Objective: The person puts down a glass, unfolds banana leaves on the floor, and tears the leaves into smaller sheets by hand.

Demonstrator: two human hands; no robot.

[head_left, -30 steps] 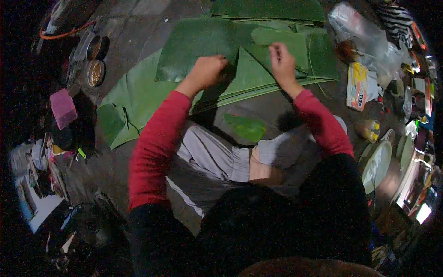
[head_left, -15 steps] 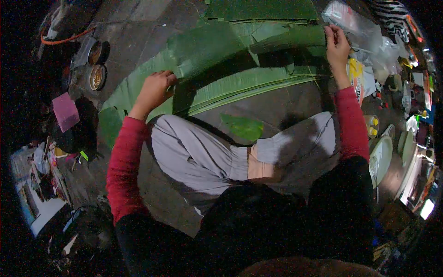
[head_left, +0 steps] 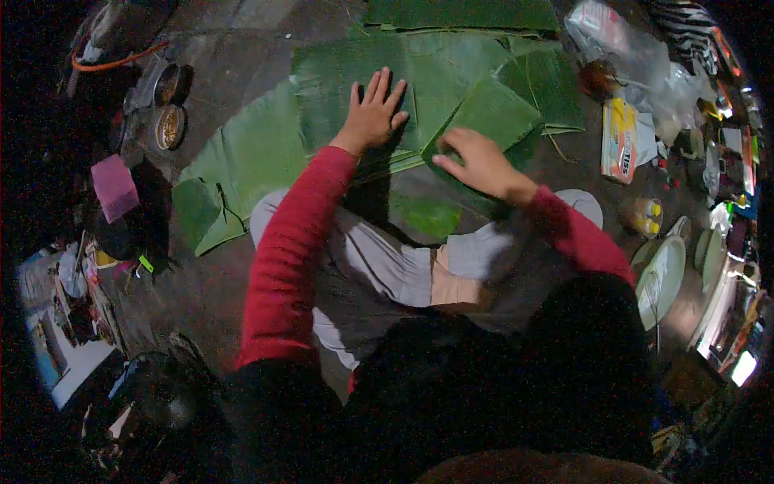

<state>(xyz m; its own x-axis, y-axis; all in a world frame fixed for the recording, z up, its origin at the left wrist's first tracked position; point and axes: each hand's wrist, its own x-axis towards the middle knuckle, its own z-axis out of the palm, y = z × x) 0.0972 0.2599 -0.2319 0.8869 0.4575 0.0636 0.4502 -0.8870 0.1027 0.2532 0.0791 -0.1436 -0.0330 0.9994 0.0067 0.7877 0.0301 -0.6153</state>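
Note:
Large green banana leaves (head_left: 339,89) lie overlapping on the floor in front of my crossed legs. My left hand (head_left: 373,114) presses flat on the upper leaf, its fingers spread. Lower and to the right, my right hand (head_left: 477,164) hovers at or touches the edge of a folded-over leaf piece (head_left: 504,117); contact is hard to tell. Its fingers are bent, with a gap between thumb and forefinger and nothing visible in it. A small leaf scrap (head_left: 427,214) rests between my legs.
More stacked leaf (head_left: 463,14) lies at the far edge. To the right are a yellow-and-white box (head_left: 619,141), plastic bags (head_left: 637,56), yellow-capped bottles (head_left: 647,216) and a white plate (head_left: 661,282). Leftward sit round tins (head_left: 170,128) and a pink block (head_left: 114,187).
The raised leaf has come down flat. My left hand has moved right and spread onto it; my right hand has left the far right end and come left and nearer to me.

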